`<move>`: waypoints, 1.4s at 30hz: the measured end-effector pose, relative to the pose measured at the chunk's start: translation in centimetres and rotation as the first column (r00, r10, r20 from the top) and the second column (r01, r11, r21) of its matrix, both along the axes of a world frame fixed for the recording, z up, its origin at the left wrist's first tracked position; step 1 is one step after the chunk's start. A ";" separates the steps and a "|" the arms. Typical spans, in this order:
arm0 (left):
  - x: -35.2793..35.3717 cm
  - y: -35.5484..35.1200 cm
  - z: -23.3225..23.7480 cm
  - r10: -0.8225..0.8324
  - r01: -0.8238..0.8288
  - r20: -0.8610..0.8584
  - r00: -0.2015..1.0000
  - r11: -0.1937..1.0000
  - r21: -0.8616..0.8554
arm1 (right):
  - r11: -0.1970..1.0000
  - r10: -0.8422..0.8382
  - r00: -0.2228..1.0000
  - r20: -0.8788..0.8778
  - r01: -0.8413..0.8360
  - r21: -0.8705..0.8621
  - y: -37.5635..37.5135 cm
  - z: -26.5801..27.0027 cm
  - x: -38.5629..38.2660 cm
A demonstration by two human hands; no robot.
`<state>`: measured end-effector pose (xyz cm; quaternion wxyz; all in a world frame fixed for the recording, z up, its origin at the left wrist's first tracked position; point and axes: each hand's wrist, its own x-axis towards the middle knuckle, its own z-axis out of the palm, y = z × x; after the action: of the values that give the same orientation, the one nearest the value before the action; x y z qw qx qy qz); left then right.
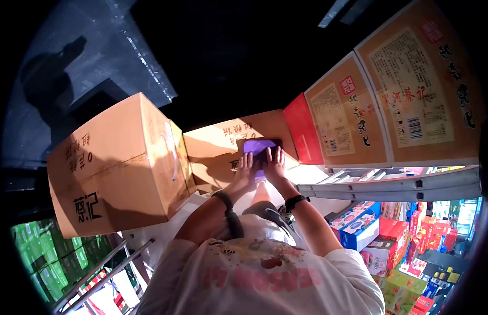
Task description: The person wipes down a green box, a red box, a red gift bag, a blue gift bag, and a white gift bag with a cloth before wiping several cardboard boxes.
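Both of my hands are on a purple, flat-faced package (261, 145) with a dark edge, in the middle of the view. My left hand (246, 169) is on its left part and my right hand (275, 165) on its right part, fingers reaching over the face. My thumbs and the underside of the package are hard to make out. Just behind it is a brown cardboard carton (210, 149) with dark printed characters, partly in shadow. A dark band is around each wrist.
A large carton (113, 168) stands at the left. Tall printed cartons (412, 94) and a red panel (306, 131) are at the right, above a metal ladder rail (391, 191). Stacked green boxes (39, 252) and colourful boxes (362, 231) lie lower down. Metal rails (107, 270) are at lower left.
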<state>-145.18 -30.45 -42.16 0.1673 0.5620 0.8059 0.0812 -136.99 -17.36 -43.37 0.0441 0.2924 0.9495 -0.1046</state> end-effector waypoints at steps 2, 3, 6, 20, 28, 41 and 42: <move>-0.9 -2.1 0.8 0.085 -0.073 0.102 0.991 0.991 -0.116 | 0.994 0.082 0.996 -0.042 -0.085 -0.063 -2.0 -0.2 -1.8; -0.8 -3.9 0.4 0.131 -0.129 0.028 0.991 0.989 -0.070 | 0.984 0.155 0.986 -0.064 -0.159 -0.077 -3.4 -0.4 -2.6; -0.6 -9.6 0.7 0.269 -0.270 -0.033 0.963 0.946 -0.181 | 0.923 0.371 0.929 -0.004 -0.370 -0.104 -8.3 0.7 -5.6; 0.6 -11.7 -3.5 0.460 -0.494 -0.383 0.801 0.870 0.012 | 0.890 0.456 0.885 -0.093 -0.453 0.053 -14.3 0.1 -5.9; -5.7 -6.6 3.0 0.573 -0.502 0.230 0.787 0.811 -0.301 | 0.906 0.421 0.900 0.110 -0.422 -0.014 -9.6 0.2 -9.7; 1.1 0.1 -2.6 0.071 -0.077 0.082 0.994 0.995 0.065 | 0.989 0.144 0.974 0.173 -0.141 -0.031 -1.7 1.5 1.5; 1.6 1.2 -3.0 0.009 -0.009 0.079 0.997 1.000 -0.001 | 0.993 0.109 0.978 0.177 -0.101 -0.055 -1.0 1.8 2.3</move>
<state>-143.60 -29.29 -45.13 0.1988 0.5548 0.8012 0.1036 -134.66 -18.31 -41.60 0.1417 0.2491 0.9531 -0.0973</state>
